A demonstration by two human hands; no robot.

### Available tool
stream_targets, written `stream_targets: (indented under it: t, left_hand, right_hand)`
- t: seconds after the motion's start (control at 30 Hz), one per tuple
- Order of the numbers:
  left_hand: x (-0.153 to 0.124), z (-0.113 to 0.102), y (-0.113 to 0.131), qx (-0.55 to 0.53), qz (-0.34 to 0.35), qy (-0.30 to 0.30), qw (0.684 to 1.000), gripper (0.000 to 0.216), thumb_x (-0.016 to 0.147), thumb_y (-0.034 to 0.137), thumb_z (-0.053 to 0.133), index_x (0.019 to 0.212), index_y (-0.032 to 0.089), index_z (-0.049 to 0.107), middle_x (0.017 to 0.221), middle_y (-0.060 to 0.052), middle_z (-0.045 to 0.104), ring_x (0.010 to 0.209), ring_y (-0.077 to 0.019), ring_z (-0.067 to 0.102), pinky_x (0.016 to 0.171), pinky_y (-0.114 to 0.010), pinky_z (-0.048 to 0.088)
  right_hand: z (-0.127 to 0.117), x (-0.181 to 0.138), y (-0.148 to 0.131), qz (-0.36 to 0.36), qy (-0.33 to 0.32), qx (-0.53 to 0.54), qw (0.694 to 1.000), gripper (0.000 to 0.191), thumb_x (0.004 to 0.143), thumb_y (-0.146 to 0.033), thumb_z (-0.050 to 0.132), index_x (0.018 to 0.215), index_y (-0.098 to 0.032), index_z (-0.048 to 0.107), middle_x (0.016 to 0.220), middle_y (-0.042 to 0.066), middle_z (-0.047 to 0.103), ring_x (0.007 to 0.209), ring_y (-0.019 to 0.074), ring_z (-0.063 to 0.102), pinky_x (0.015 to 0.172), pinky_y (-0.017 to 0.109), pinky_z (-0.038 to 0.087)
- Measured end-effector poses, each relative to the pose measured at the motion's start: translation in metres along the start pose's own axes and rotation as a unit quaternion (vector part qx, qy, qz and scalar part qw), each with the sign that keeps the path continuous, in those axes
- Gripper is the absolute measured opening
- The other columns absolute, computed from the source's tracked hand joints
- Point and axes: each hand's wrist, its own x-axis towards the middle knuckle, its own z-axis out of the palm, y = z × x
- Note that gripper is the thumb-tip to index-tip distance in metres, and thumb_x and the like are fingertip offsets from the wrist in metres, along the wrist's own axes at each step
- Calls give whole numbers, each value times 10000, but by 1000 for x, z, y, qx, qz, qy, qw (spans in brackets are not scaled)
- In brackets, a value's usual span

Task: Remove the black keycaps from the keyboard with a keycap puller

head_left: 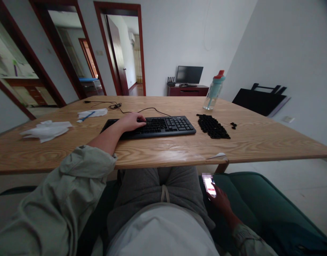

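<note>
My left hand [132,122] rests palm down on the left half of a black keyboard [163,126] on the wooden table [179,149], fingers curled loosely over the keys. Under the table edge, beside my right thigh, my right hand [220,201] holds a lit phone [210,187] with the screen facing up. A pile of loose black keycaps [212,126] lies just right of the keyboard, with a few stray ones [233,125] further right.
A teal water bottle with a red cap [214,90] stands at the table's far right. Crumpled white tissues [47,130] and a paper with a blue pen [91,113] lie at the left. The keyboard cable [118,106] trails back. A green sofa seat [259,199] is under me.
</note>
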Motion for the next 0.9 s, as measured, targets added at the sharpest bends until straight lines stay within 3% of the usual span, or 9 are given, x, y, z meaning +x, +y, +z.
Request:
stream_targets:
  t: [0.37,0.67,0.9]
  left_hand:
    - [-1,-2,3,3,1,-5,1000,355,810,458,607,1020,206,741,1015,-59,748,900,-205,669,866,-296,496]
    - [-2,-3,4,7,-3,-5,1000,338,810,458,603,1015,224,737,1023,-50,750,903,-205,673,860,-297,496]
    - [-2,-3,6,3,-3,-1,1000,345,803,450,615,1030,217,732,1027,-58,743,910,-205,671,860,-295,497]
  right_hand:
    - [-6,-4,-10,26,-17,-25,999,726,841,-575,470,1476,-225,426,1502,133,418,1337,371,438,1036,491,398]
    - [-18,-6,-35,68,6,-11,998,798,831,-546,440,1535,-199,299,1458,164,447,1270,429,471,968,536,430]
    - [-18,2,-16,116,-16,12,993,805,822,-547,431,1554,-273,236,1481,172,409,1289,481,437,933,607,419]
